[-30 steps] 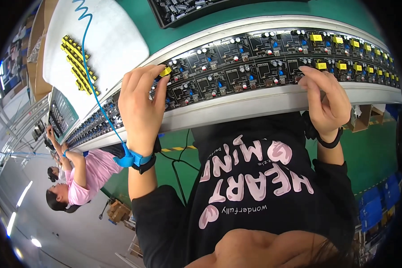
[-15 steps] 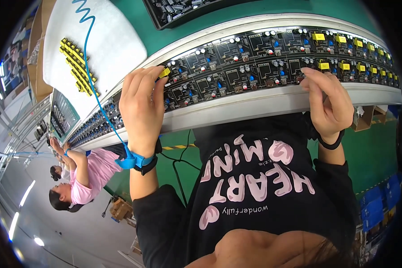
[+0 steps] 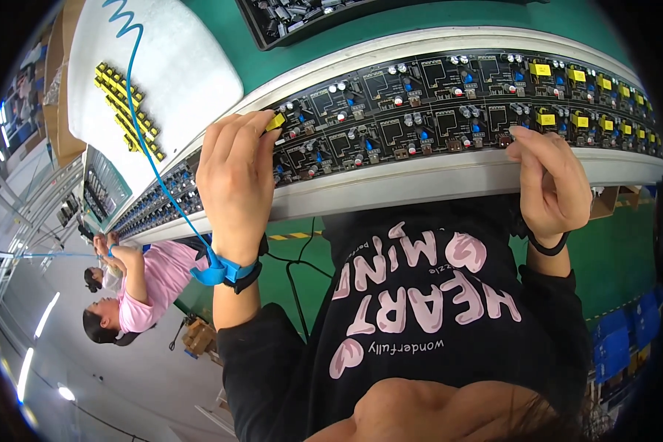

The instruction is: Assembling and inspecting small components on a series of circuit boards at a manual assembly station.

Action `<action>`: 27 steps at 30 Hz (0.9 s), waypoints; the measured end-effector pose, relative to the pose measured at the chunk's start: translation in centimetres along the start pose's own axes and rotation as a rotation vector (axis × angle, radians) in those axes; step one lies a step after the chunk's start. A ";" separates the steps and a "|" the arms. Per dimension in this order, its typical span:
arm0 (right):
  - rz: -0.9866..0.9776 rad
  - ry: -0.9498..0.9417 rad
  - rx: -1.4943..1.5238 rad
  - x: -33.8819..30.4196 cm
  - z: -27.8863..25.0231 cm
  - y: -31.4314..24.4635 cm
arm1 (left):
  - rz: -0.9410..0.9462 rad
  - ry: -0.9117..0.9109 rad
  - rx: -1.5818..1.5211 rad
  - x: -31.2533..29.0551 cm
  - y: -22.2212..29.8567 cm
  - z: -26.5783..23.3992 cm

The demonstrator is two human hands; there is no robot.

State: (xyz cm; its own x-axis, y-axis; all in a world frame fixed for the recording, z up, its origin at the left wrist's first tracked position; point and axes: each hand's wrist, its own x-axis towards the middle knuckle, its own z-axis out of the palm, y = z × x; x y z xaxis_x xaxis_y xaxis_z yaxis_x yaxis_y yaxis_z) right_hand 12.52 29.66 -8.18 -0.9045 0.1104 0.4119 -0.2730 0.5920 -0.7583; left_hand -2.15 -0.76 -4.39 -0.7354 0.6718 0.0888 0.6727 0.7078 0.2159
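My left hand (image 3: 233, 173), a blue strap at its wrist, is closed over the left stretch of the black circuit boards (image 3: 384, 131). A small yellow block-shaped component (image 3: 275, 121), like a transformer, is pinched between its thumb and fingers, just above the boards. At the boards' near edge, my right hand (image 3: 556, 180) has its fingers curled and thumb and index tips close together; what lies between them, if anything, is hidden. Similar yellow parts (image 3: 545, 119) sit on the boards to the right; those in the middle have bare outlined spots.
A pale metal rail (image 3: 412, 171) runs along the boards. More yellow components (image 3: 129, 110) stand in rows on a white sheet (image 3: 188, 62) at left, crossed by a blue coiled cord (image 3: 149, 151). A black tray (image 3: 302, 22) of parts is behind. Co-workers (image 3: 151, 291) sit at far left.
The circuit boards have slid a little to the right, and my right hand has shifted right with them. My left hand stays in nearly the same place with the yellow component.
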 end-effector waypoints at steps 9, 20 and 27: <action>0.004 -0.015 0.008 0.2 0.0 -0.3 | -0.001 -0.034 0.042 0.1 0.2 -0.5; -0.003 -0.023 0.081 0.2 -1.0 -0.7 | -0.132 -0.051 -0.072 0.1 1.0 -1.4; 0.041 -0.172 0.227 0.9 -3.3 -1.3 | -0.162 -0.102 0.099 -0.2 2.2 -5.0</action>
State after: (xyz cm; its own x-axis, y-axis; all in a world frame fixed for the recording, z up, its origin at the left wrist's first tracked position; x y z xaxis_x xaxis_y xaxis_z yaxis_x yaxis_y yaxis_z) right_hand 13.16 31.55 -5.15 -0.9534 -0.0179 0.3013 -0.2837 0.3937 -0.8744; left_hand -0.92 -0.37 0.91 -0.8260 0.5623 -0.0394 0.5545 0.8232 0.1221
